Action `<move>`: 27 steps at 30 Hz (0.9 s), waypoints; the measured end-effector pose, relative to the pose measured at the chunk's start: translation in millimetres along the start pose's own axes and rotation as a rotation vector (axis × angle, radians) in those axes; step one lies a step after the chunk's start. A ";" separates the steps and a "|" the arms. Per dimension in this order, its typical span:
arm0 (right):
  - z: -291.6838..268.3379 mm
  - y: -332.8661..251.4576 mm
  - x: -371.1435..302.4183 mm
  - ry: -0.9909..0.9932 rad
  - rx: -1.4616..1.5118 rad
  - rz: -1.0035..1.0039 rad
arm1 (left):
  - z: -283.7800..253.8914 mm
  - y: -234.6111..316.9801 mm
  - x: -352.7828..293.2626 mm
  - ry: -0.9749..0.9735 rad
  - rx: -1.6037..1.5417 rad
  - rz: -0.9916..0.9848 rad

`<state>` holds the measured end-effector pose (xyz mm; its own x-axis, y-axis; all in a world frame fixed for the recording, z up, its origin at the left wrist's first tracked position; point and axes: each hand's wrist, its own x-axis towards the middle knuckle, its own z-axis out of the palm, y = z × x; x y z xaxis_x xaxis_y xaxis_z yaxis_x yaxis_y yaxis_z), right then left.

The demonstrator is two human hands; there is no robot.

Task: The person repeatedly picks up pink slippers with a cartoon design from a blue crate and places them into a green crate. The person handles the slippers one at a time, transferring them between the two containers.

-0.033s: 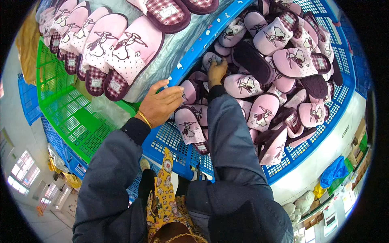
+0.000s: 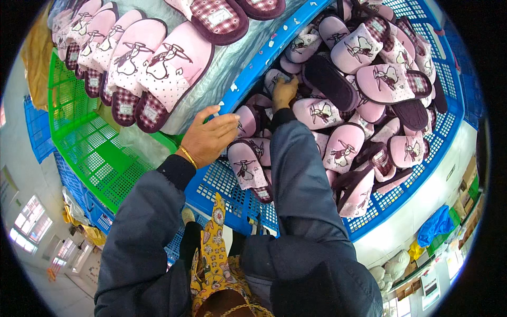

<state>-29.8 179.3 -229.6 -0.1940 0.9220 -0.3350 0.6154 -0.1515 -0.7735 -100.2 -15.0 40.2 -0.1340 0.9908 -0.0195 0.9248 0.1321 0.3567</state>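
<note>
My right hand reaches into a blue basket heaped with pink slippers. Its curled fingers grip a pink slipper near the basket's left side, and the hand partly hides it. Beside the blue rim, my left hand is open with fingers stretched out and nothing visible in it. Just right of that hand lies another pink slipper. A dark-soled slipper rests sole up to the right of my right hand.
Upper left, pink slippers stand in a row over plastic-covered material. A green perforated crate is below them. At the right, a blue bag and pale sacks lie on the floor.
</note>
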 end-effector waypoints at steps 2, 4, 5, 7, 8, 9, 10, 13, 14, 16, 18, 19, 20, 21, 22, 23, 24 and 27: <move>12.2 15.5 31.7 0.096 -0.073 0.049 | -1.9 0.5 5.7 -0.006 0.000 0.027; 24.5 28.3 56.8 0.077 -0.011 0.162 | -2.8 -0.8 5.0 -0.018 0.015 0.027; 23.2 27.8 64.4 -0.003 0.140 0.267 | -1.6 -1.3 3.2 -0.017 0.009 0.021; 21.7 29.2 80.1 -0.158 0.498 0.513 | -0.1 -1.5 2.2 -0.014 -0.007 0.015; 24.6 31.4 86.2 -0.215 0.639 0.607 | -1.4 -1.3 2.0 -0.014 -0.007 0.019; 24.6 34.8 91.4 -0.258 0.744 0.672 | -2.8 -1.0 2.0 -0.014 -0.007 0.023; 24.7 38.6 96.8 -0.278 0.778 0.703 | -2.2 -2.3 2.4 -0.014 -0.008 0.031; 15.9 35.8 100.9 -0.288 0.662 0.728 | -1.1 -2.7 2.4 -0.014 -0.024 0.017; 12.4 30.7 99.6 -0.293 0.602 0.737 | -1.5 -1.6 3.4 -0.020 -0.026 0.009; -1.4 22.1 97.9 -0.300 0.498 0.744 | 1.0 -1.1 3.7 -0.003 -0.005 0.021; -7.1 8.4 79.5 -0.298 0.559 0.783 | 0.8 -1.8 2.1 0.004 -0.014 0.014; -16.9 0.2 65.7 -0.283 0.588 0.802 | -0.2 -0.9 2.5 0.007 -0.014 0.021; -31.2 -15.2 45.0 -0.295 0.667 0.775 | 0.4 -0.5 2.7 0.014 -0.011 0.022; -45.1 -33.2 21.7 -0.314 0.749 0.744 | -2.2 0.5 2.2 0.023 -0.003 0.020; -60.9 -39.4 11.2 -0.308 0.835 0.812 | 0.4 0.8 4.3 0.038 -0.016 0.023; -77.2 -53.3 -3.9 -0.274 0.997 0.934 | 0.8 1.2 6.6 0.049 -0.015 0.029; -92.2 -65.4 -27.5 -0.361 1.027 1.032 | -0.1 0.1 4.2 0.040 -0.008 0.010; -152.0 -86.7 -103.1 -0.451 1.216 1.126 | 4.1 0.0 -1.0 0.035 0.021 0.015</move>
<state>53.0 151.6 -46.3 -0.4199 0.0472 -0.9064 -0.2582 -0.9636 0.0694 -98.7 -15.9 36.4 -0.1322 0.9910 0.0185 0.9339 0.1183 0.3375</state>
